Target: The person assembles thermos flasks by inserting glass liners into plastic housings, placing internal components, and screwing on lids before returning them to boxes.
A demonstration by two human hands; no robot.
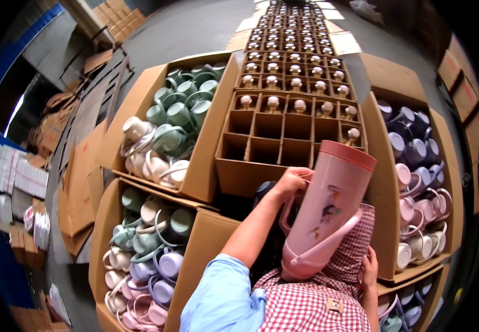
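A pink thermos jug [328, 202] leans in front of my checked apron, its darker pink end up and to the right. It has a printed picture on its side and a loop handle slanting across its lower part. My left hand [295, 183] is closed on the jug's side handle, near the upper end. Beside the apron and the right-hand carton, my right hand [369, 269] has its fingers stretched upward; nothing shows in it, though part of the hand is hidden.
Ahead, divided cartons [261, 161] hold rows of silver-topped bottle shapes; several front cells show none. Open cartons of green, white, purple and pink handled pieces stand at left [209, 138] and right [386, 221]. Flattened cardboard [79, 193] and a pallet [98, 99] lie farther left.
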